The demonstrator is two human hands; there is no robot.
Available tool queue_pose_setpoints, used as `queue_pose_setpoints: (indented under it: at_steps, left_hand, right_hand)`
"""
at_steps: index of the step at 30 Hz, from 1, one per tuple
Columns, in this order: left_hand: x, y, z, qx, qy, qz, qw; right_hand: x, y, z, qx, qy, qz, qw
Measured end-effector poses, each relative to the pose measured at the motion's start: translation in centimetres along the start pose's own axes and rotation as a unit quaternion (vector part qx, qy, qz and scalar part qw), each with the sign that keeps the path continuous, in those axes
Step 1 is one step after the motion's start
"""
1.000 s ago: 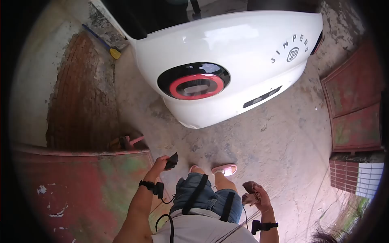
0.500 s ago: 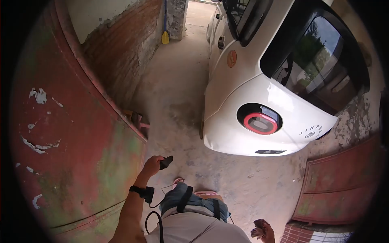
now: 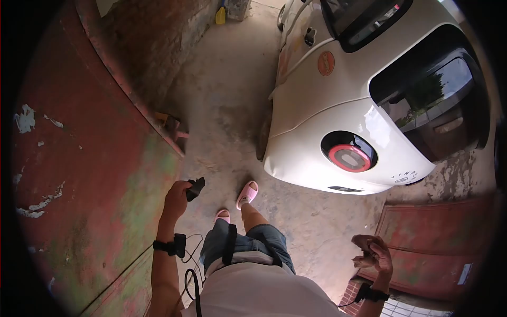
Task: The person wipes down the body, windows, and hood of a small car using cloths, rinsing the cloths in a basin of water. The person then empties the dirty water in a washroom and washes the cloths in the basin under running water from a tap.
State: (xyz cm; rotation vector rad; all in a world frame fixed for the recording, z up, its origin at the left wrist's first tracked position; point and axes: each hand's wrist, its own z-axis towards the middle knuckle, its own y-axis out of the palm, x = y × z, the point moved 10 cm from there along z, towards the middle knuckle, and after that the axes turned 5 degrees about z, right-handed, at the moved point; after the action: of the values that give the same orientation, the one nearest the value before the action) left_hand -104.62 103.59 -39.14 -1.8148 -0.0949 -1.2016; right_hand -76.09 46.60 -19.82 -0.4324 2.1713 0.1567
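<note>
Below centre, a black object [image 3: 196,189] is being gripped by the left hand [image 3: 176,199], a brown object [image 3: 362,242] by the right hand [image 3: 382,258], best kept off the car [image 3: 309,132].

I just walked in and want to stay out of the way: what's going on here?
A person in pink slippers stands near a white vehicle. Their left hand holds a dark object; their right hand holds a brownish, crumpled-looking item. I can't make out exactly what either is. Neither hand touches the vehicle, and a weathered red panel stands on the person's left.
</note>
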Motion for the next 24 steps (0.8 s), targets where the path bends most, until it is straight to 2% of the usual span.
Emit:
queue_pose_setpoints:
  at_steps: [3, 6, 11, 12, 13, 15, 17, 22, 24]
  left_hand:
    - [2.9, 0.2, 0.9, 0.017, 0.032, -0.01, 0.999]
    - [4.5, -0.2, 2.2, 0.02, 0.037, -0.003, 0.999]
    - [6.5, -2.2, 6.2, 0.043, 0.029, 0.034, 0.998]
    - [7.3, -2.5, 7.4, 0.051, 0.029, 0.033, 0.998]
    - [8.3, -3.2, 8.5, 0.067, 0.015, 0.031, 0.997]
    - [9.0, -3.3, 9.4, 0.071, -0.021, 0.031, 0.997]
    - [10.7, -3.6, 10.8, 0.095, 0.012, -0.017, 0.995]
    - [10.6, -1.6, 14.9, 0.044, -0.038, -0.05, 0.997]
    - [10.4, -1.9, 17.5, 0.047, -0.027, -0.046, 0.997]
  right_hand:
    - [2.9, 9.7, 5.3, -0.113, 0.057, 0.006, 0.992]
    - [5.0, 15.3, 11.0, -0.161, 0.079, 0.075, 0.981]
    - [0.1, 24.4, 18.2, -0.175, 0.089, 0.202, 0.96]
    - [1.1, 24.7, 21.8, -0.24, 0.076, 0.228, 0.941]
    - [-1.8, 27.7, 21.5, -0.286, 0.081, 0.228, 0.927]
    - [-1.9, 29.2, 24.8, -0.291, 0.101, 0.209, 0.928]
    - [-3.8, 31.4, 25.8, -0.305, 0.105, 0.168, 0.931]
    - [-4.7, 34.3, 28.5, -0.337, 0.14, 0.147, 0.919]
    - [-5.2, 35.9, 29.9, -0.346, 0.151, 0.144, 0.915]
